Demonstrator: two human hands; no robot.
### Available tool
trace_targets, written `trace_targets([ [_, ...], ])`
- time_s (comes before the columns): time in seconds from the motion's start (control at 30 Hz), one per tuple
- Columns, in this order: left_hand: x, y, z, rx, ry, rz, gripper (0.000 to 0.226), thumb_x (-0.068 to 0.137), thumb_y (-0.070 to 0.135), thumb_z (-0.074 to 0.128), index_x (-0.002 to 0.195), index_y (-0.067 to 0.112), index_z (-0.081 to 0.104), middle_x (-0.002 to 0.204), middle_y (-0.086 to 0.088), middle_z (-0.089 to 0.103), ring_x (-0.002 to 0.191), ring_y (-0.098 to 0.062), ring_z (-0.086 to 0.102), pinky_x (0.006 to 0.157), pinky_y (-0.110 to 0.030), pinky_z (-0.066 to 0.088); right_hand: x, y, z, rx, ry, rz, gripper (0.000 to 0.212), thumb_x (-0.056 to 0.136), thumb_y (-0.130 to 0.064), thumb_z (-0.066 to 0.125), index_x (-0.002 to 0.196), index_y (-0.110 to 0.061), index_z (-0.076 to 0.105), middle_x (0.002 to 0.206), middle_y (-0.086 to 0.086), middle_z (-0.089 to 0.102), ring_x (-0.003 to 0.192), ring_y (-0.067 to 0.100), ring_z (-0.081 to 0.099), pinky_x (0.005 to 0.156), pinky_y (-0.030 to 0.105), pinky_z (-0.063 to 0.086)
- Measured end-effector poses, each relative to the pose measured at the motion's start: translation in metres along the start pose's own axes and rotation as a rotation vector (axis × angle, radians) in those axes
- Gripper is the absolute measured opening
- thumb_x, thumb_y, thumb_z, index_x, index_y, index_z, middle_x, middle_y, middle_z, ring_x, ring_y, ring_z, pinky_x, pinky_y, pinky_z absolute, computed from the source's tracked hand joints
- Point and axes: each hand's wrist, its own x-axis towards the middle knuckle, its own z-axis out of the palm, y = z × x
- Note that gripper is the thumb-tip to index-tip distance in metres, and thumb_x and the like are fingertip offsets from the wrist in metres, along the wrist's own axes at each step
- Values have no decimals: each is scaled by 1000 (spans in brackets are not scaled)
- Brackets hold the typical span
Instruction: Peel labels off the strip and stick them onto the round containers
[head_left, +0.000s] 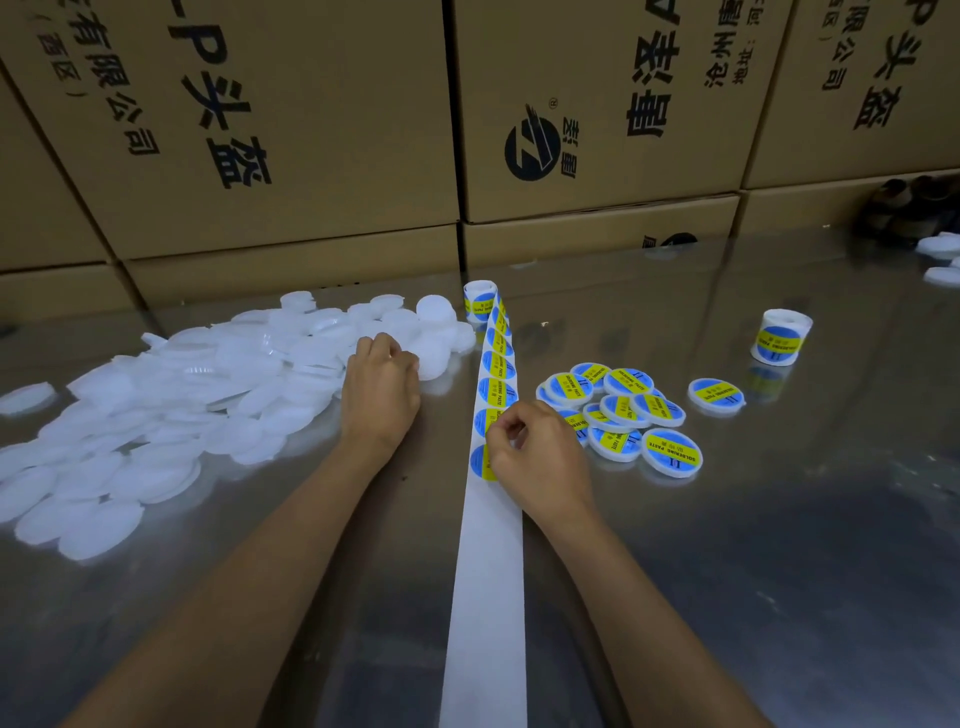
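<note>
From the head camera, the label strip (491, 519) is lying straight down the middle of the shiny tabletop (779, 571), running back to its roll (480, 301). The right hand (535, 457) is pinching a blue and yellow label (480, 460) at the strip's edge. The left hand (382, 389) is curling its fingers at the edge of the heap of plain white containers (182, 405); whether it is gripping one is unclear. Labelled containers (623, 415) are lying in a cluster just right of the strip, with a second roll (779, 338) standing beyond. Cardboard boxes (311, 130) are lining the back.
</note>
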Motion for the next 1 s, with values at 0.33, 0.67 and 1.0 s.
trace_targets([
  [0.33, 30, 20, 18, -109, -421, -115, 57, 106, 29, 42, 157, 9, 25, 161, -19, 28, 146, -36, 26, 118, -45, 27, 0, 1, -1, -32, -1, 1, 13, 87, -22, 56, 74, -22, 57, 83, -7, 59, 80, 13, 55, 60, 25, 36],
  [0.67, 12, 11, 1, -356, -75, -148, 52, 78, 13, 82, 127, 14, 66, 130, -12, 56, 123, -30, 46, 99, -28, 35, 1, 3, 1, -14, 1, -2, 15, 85, -20, 57, 70, -23, 56, 77, -7, 58, 75, 10, 53, 57, 23, 35],
  [1.0, -71, 72, -58, -692, -115, -91, 35, 80, 12, 76, 109, 17, 58, 114, -3, 41, 93, 15, 49, 76, 0, 36, -5, -11, -7, 220, -6, -77, 22, 87, -41, 69, 74, -24, 64, 68, -20, 58, 69, 6, 53, 65, 19, 40],
])
